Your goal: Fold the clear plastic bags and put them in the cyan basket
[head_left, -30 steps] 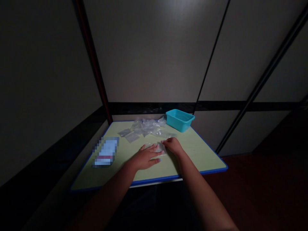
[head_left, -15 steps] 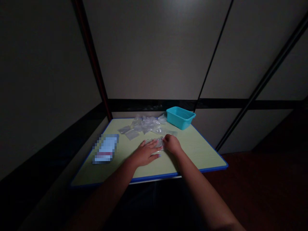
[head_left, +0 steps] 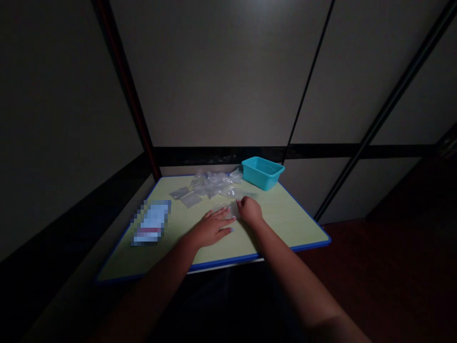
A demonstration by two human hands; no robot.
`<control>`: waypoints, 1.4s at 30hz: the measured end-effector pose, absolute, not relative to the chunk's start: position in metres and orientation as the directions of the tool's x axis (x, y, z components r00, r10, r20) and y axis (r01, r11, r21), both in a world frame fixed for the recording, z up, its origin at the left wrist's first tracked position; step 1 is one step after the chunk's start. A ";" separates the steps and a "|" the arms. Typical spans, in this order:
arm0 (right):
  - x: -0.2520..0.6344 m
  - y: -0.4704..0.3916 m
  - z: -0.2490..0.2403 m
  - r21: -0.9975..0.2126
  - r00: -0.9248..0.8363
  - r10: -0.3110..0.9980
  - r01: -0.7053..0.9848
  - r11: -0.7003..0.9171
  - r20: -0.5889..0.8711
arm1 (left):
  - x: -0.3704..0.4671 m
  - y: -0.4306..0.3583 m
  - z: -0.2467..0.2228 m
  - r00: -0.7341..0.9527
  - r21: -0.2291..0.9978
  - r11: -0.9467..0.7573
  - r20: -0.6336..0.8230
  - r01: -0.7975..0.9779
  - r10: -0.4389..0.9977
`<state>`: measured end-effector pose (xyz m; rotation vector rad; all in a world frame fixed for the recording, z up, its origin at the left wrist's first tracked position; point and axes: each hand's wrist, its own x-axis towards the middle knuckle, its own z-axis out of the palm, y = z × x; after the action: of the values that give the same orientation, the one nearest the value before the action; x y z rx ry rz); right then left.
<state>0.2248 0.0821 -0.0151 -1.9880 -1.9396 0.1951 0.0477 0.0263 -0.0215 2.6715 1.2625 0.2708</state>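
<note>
A clear plastic bag (head_left: 232, 210) lies flat on the table in front of me. My left hand (head_left: 213, 227) rests on its left part with the fingers stretched out. At the bag's right end, the curled fingers of my right hand (head_left: 250, 210) pinch its edge. Just beyond the hands is a loose heap of clear plastic bags (head_left: 214, 182), some crumpled. Two flatter bags, one of them a small greyish bag (head_left: 192, 199), lie at the heap's left side.
The pale yellow-green table (head_left: 285, 224) has a blue edge and stands against panelled walls. A turquoise plastic basin (head_left: 263, 174) sits at its back right corner. A blurred-out, light blue flat object (head_left: 152, 223) lies on the left side.
The whole view has shifted a little, so the table appears slightly further left. The left hand stays spread on the bag, and the right hand still pinches its right end.
</note>
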 end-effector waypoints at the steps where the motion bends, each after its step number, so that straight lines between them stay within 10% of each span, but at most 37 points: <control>1: 0.224 0.082 -0.015 -0.334 0.052 0.987 0.943 0.001 0.150 | 0.048 0.026 -0.022 0.624 0.235 -0.625 0.090 0.744 0.776; 22: 0.305 0.117 0.032 -0.164 -0.145 0.921 0.962 0.216 0.361 | 0.042 0.023 -0.028 0.491 0.256 -0.594 0.369 0.762 0.789; 33: 0.357 0.123 0.020 -0.462 -0.119 0.855 0.799 0.385 0.505 | 0.082 0.068 0.006 0.309 0.486 -0.566 0.511 0.666 0.802; 42: 0.349 0.114 0.022 -0.450 -0.141 0.867 0.808 0.380 0.479 | 0.130 0.205 0.057 0.207 0.312 -0.368 0.445 0.876 0.871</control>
<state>0.3489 0.1139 0.0221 -1.4391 -1.9553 0.1088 0.1298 0.2049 0.0572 2.4472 1.7711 0.8919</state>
